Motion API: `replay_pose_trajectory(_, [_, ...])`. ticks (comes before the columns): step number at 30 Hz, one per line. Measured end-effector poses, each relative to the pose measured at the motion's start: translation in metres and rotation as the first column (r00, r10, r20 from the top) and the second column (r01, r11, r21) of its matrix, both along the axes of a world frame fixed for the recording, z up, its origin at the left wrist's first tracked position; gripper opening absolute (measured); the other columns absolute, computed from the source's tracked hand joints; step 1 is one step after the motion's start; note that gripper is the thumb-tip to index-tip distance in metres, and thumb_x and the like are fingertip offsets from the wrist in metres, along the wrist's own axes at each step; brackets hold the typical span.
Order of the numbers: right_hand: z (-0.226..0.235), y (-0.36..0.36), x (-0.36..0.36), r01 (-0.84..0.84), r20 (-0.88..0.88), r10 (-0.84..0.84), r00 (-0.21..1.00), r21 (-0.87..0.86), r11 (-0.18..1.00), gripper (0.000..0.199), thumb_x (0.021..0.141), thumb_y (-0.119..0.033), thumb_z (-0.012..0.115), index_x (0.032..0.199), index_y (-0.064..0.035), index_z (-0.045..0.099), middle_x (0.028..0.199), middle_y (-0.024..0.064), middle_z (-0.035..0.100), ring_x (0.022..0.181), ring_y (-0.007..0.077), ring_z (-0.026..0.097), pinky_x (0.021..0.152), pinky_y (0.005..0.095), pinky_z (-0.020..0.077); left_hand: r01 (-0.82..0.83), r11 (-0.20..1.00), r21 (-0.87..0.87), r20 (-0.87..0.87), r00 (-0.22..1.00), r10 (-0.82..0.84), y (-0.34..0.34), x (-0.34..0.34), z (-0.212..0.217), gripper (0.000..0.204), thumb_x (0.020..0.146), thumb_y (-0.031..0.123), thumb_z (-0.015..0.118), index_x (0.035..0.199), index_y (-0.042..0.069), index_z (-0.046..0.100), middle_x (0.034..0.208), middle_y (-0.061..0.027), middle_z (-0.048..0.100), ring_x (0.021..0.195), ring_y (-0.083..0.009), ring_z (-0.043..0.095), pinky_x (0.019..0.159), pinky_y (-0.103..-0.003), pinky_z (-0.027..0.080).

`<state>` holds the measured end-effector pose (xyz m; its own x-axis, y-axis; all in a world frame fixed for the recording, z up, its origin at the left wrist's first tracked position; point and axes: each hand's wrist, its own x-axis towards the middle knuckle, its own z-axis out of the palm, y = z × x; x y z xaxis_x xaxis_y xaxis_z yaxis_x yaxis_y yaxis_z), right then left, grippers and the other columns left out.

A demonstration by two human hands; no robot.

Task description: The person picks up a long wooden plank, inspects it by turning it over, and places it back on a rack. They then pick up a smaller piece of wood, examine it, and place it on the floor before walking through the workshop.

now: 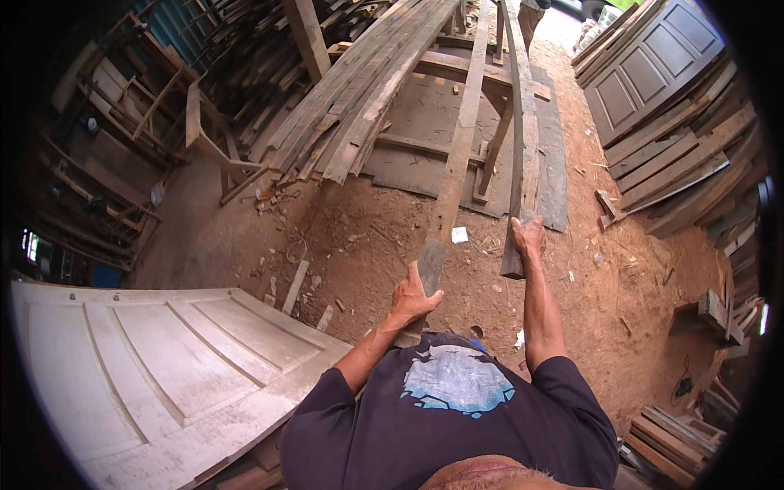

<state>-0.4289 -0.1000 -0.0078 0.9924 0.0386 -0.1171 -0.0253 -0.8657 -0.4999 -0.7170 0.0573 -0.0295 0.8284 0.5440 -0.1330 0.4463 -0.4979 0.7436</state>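
Note:
My left hand (413, 296) grips the near end of a long, narrow wooden plank (457, 159), with the thumb on one side and the fingers on the other. The plank runs away from my waist toward a wooden trestle (457, 67). To the right, my right hand (529, 235) is closed around a thicker wooden beam (527, 159) a little short of its near end. The beam also stretches away across the trestle, apart from the plank at this end. Both of my forearms reach forward from the dark shirt.
Several long boards (347, 106) lie side by side at the far left. A white panelled door (180, 367) lies near left; a brown panelled door (653, 65) leans far right above stacked timber (678, 163). A person (531, 20) stands at the back. Scraps litter the dirt floor (359, 245).

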Motion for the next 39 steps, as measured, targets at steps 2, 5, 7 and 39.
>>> replay_pose_trajectory(2, [-0.005, -0.002, 0.003, 0.013, 0.013, -0.013, 1.0, -0.005, 1.0, 0.076, 0.081, -0.046, 0.071, 0.129, 0.0068, 0.046, 0.121, 0.0314, 0.061, 0.116, 0.0459, 0.059, 0.098, 0.0511, 0.047, 0.007, 1.0, 0.004, 0.019, 1.0, -0.007, -0.001, 0.001, -0.001, 0.091, 0.073, 0.038, 0.077, 0.14, 0.003, 0.024, 0.105, -0.033, 0.064, 0.093, -0.0514, 0.064, 0.084, -0.056, 0.051])
replay_pose_trajectory(5, [-0.004, -0.002, 0.003, 0.017, 0.004, -0.017, 1.0, -0.003, 1.0, 0.077, 0.081, -0.047, 0.071, 0.13, 0.0066, 0.046, 0.122, 0.031, 0.061, 0.116, 0.0456, 0.059, 0.098, 0.0505, 0.0472, 0.007, 1.0, 0.005, 0.009, 1.0, -0.007, 0.0, 0.001, -0.001, 0.092, 0.073, 0.038, 0.077, 0.14, 0.003, 0.024, 0.106, -0.0334, 0.063, 0.094, -0.0514, 0.064, 0.084, -0.056, 0.051])
replay_pose_trajectory(7, [0.0, 0.0, 0.001, 0.023, -0.006, -0.023, 1.0, -0.007, 1.0, 0.076, 0.081, -0.046, 0.071, 0.13, 0.0064, 0.047, 0.122, 0.0307, 0.061, 0.115, 0.0453, 0.059, 0.098, 0.0504, 0.0474, 0.003, 1.0, 0.006, -0.011, 1.0, -0.003, 0.0, 0.001, -0.001, 0.093, 0.073, 0.038, 0.077, 0.14, 0.003, 0.024, 0.107, -0.0335, 0.063, 0.095, -0.0512, 0.064, 0.085, -0.056, 0.051])
replay_pose_trajectory(39, [-0.001, -0.002, 0.0, 0.011, 0.016, -0.012, 1.0, 0.047, 0.999, 0.079, 0.08, -0.045, 0.071, 0.128, 0.0117, 0.047, 0.119, 0.0349, 0.061, 0.113, 0.0478, 0.06, 0.095, 0.0509, 0.0487, 0.003, 0.999, -0.04, -0.074, 0.997, -0.006, -0.001, 0.002, 0.008, 0.096, 0.073, 0.038, 0.078, 0.143, 0.003, 0.023, 0.113, -0.0324, 0.061, 0.103, -0.0484, 0.063, 0.09, -0.053, 0.05])
